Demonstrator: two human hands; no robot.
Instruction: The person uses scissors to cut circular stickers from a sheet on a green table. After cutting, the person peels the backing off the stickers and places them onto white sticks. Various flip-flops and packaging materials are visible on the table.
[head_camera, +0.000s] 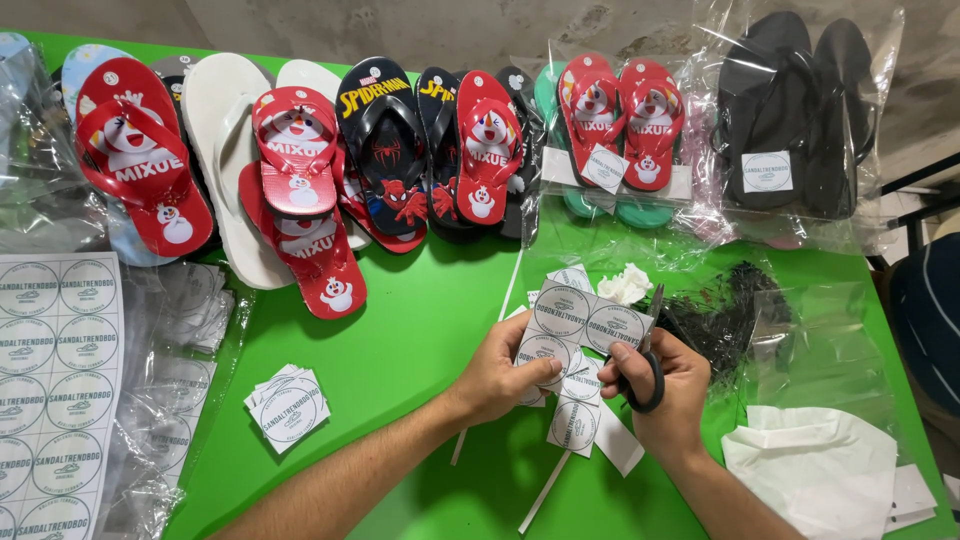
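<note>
My left hand (505, 375) pinches a white paper strip of round printed labels (577, 322) over the green table (420, 330). My right hand (665, 385) grips black-handled scissors (648, 345), the blades pointing up along the strip's right edge. More cut label pieces (573, 420) hang and lie under the strip, between both hands. A small stack of cut square labels (288, 405) lies to the left of my left forearm.
A row of flip-flops lines the far edge: red cartoon ones (300, 200), black ones (385, 150), bagged pairs (620, 125) and black bagged sandals (795, 110). A full label sheet (50, 380) lies at left beside clear bags (190, 310). White paper (815, 470) and black ties (725, 310) lie at right.
</note>
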